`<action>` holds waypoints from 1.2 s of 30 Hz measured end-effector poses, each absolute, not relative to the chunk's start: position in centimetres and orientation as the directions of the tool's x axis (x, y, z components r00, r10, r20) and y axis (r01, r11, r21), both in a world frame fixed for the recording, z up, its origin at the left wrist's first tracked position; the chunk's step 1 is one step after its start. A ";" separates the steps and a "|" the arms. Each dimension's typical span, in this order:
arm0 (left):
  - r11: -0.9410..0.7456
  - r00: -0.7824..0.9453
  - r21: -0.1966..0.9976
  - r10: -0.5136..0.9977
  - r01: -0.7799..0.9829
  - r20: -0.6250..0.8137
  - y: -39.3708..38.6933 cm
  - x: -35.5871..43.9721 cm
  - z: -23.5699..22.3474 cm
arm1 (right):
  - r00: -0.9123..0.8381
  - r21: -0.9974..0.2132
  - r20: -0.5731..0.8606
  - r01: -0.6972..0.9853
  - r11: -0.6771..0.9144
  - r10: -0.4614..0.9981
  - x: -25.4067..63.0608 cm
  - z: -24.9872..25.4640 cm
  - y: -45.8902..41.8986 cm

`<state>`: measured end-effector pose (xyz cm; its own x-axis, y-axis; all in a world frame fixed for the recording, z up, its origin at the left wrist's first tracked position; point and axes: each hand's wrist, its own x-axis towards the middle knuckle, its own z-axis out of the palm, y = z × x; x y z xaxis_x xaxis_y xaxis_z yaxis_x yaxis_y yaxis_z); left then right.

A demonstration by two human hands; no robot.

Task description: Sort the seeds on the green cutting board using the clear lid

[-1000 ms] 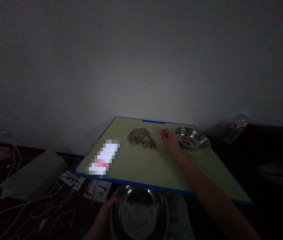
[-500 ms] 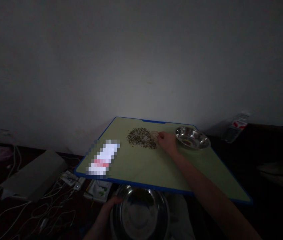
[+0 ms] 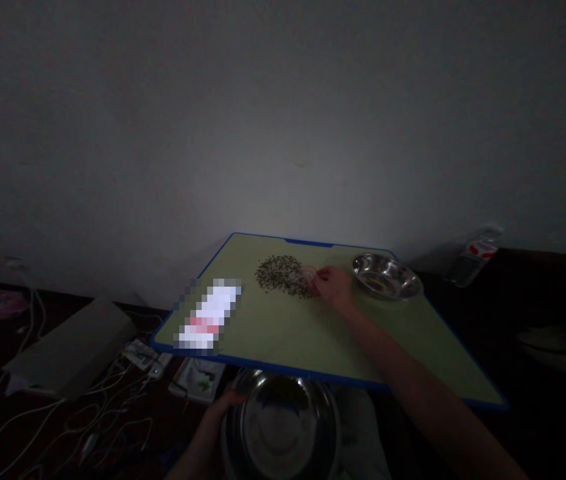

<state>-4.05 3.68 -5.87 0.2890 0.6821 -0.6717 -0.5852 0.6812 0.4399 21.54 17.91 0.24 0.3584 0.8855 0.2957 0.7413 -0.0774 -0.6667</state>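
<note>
A pile of mixed dark and pale seeds or grains (image 3: 283, 273) is spread over the pale green board (image 3: 283, 333). At its right edge my right hand (image 3: 333, 287) pinches the rim of a small clear round cup (image 3: 309, 272), tilted against the pile; its contents are hard to make out. Below the board's front edge, my left hand (image 3: 223, 407) grips the left rim of a large metal bowl (image 3: 283, 427), with its fingers partly hidden. Something dark shows at that bowl's far inside. A second metal bowl (image 3: 387, 277) stands on the board to the right of my right hand.
A pixelated bright phone (image 3: 207, 317) lies at the board's left. Cables (image 3: 107, 413), a grey box (image 3: 67, 347) and a white tray (image 3: 197, 380) are on the floor to the left. A plastic-wrapped package (image 3: 477, 257) leans by the wall on the right.
My right hand has shifted slightly at the pile's edge, and the clear cup has turned a little with it. My left hand and the large bowl stay put.
</note>
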 end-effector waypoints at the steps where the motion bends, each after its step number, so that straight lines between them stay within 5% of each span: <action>1: 0.685 0.279 0.446 0.677 -0.576 -0.681 4.4 -4.0 -6.1 | 0.349 -0.658 0.310 0.750 -0.066 0.884 21.5 0.3 17.9; 18: 0.756 0.254 0.514 0.633 -0.406 -0.731 2.7 -4.9 -7.5 | 0.169 -0.566 0.405 0.818 0.101 0.898 22.2 0.2 17.9; 27: 0.730 0.272 0.507 0.659 -0.458 -0.702 6.4 -4.2 -7.5 | 0.087 -0.458 0.421 0.880 0.129 0.903 22.2 0.6 17.6; 36: 0.660 0.279 0.511 0.722 -0.550 -0.633 1.9 -4.3 -5.3 | 0.011 -0.395 0.423 0.902 0.173 0.906 21.8 0.8 17.2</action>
